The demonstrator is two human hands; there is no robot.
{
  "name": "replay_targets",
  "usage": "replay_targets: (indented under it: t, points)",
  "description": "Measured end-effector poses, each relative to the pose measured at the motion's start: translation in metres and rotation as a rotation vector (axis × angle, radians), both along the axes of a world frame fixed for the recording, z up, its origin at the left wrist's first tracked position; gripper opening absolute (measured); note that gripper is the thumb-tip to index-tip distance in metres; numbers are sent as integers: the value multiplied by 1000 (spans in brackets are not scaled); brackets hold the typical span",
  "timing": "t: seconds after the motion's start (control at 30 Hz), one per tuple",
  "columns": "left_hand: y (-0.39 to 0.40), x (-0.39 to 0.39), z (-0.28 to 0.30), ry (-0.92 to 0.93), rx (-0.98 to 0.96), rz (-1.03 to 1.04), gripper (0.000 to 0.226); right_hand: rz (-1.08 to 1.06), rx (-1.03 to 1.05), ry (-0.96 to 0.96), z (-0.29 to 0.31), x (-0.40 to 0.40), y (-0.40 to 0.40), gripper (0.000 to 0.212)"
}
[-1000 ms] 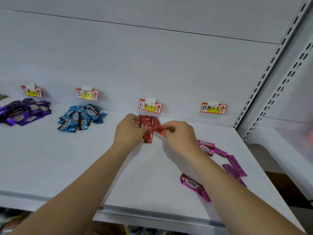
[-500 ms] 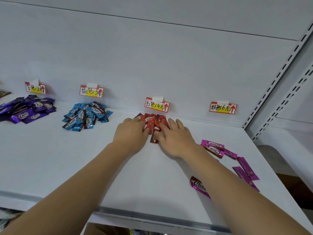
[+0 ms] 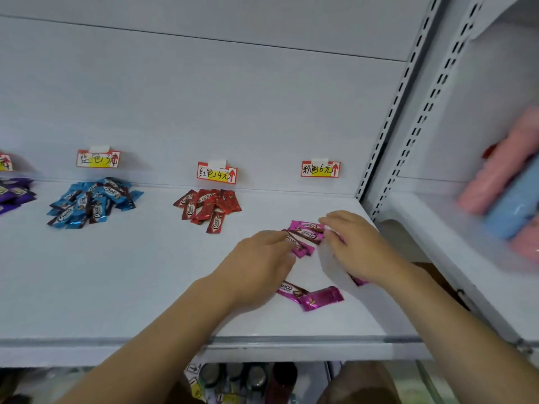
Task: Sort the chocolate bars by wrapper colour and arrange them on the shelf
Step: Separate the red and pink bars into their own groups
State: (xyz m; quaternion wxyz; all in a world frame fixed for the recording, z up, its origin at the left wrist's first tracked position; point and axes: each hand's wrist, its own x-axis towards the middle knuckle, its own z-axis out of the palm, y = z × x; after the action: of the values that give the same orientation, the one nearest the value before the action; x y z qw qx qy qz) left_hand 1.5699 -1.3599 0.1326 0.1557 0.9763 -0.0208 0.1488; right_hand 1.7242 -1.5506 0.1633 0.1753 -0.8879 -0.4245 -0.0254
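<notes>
Both hands are on a small cluster of pink chocolate bars (image 3: 306,234) lying on the white shelf (image 3: 140,275) below the pink price label (image 3: 320,169). My left hand (image 3: 262,256) touches the cluster's left side with outstretched fingers. My right hand (image 3: 354,246) rests on its right side, fingers spread. Two more pink bars (image 3: 310,295) lie nearer the front edge, and another peeks out under my right wrist. The red bars (image 3: 208,207) sit piled under the red label, the blue bars (image 3: 93,201) under the blue label, and the purple bars (image 3: 13,192) at far left.
A slotted upright (image 3: 388,123) closes the shelf on the right. Beyond it, a neighbouring shelf holds blurred pink and blue rolls (image 3: 507,185). Bottles (image 3: 248,377) stand on the shelf below the front edge.
Both hands left the red pile and moved right onto the pink bars. The view swung right and down, so the neighbouring shelf and the lower shelf now show.
</notes>
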Motion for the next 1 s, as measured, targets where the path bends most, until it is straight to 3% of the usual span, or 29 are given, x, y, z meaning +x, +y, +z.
replay_targets:
  t: [0.2,0.47,0.7,0.77,0.9,1.0]
  points:
    - [-14,26,-8,49,130,0,48,50,-265,8,-35,-2,-44,63]
    - [12,9,-7,17,81,135,43,93,-61,11,-22,4,-33,56]
    - [19,-4,-7,-22,112,303,31,39,-301,16,-26,25,5,68]
    - [21,-3,-4,-5,67,343,28,54,-291,22,-29,24,2,75]
    - [22,8,1,22,-152,400,23,81,-166,76,-29,23,-15,57]
    - [22,15,-4,-58,29,451,26,41,-104,120,-24,25,-33,54]
